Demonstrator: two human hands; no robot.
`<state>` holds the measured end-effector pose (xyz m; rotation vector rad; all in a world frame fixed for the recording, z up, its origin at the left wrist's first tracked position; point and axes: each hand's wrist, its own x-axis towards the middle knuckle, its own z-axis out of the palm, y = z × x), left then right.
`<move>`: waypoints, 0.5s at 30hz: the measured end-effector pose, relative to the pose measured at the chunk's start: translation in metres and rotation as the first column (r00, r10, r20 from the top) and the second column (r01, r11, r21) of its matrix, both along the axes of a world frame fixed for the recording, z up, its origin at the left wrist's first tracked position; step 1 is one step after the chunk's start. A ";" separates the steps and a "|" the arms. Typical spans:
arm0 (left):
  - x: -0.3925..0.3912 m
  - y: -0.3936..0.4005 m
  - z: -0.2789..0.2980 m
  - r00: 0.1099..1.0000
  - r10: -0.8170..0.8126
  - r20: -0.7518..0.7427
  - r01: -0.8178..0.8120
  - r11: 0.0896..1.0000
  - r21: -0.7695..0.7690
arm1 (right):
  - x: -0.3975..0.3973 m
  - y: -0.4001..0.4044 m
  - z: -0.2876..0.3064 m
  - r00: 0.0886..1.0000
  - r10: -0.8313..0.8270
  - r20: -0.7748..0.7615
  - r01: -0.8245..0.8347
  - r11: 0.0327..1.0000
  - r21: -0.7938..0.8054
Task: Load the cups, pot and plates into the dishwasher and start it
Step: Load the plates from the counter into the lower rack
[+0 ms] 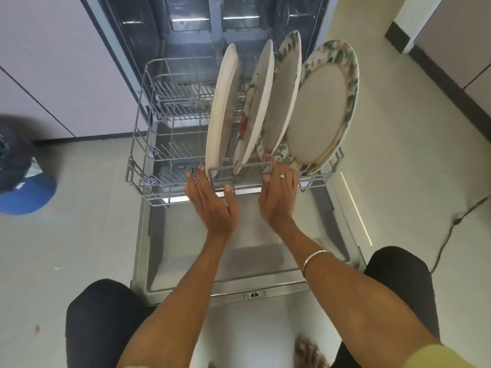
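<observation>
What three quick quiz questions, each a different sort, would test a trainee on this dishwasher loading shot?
1. True or false: the lower rack is pulled out over the open dishwasher door.
2. How many plates stand on edge in the rack? A) two B) four C) six
3. Fill in: both hands, left hand and right hand, have straight fingers at the rack's front ____.

Key: 1 true. 2 B: plain plate, second plate, third plate, leaf-rimmed plate. 3 handle.
</observation>
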<state>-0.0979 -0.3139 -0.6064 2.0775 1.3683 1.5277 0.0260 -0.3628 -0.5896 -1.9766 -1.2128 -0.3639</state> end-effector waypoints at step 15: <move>0.016 0.058 0.007 0.988 -0.020 -0.154 0.005 0.995 -0.100 | 0.024 0.054 -0.004 0.992 0.084 -0.089 -0.073 0.990 0.117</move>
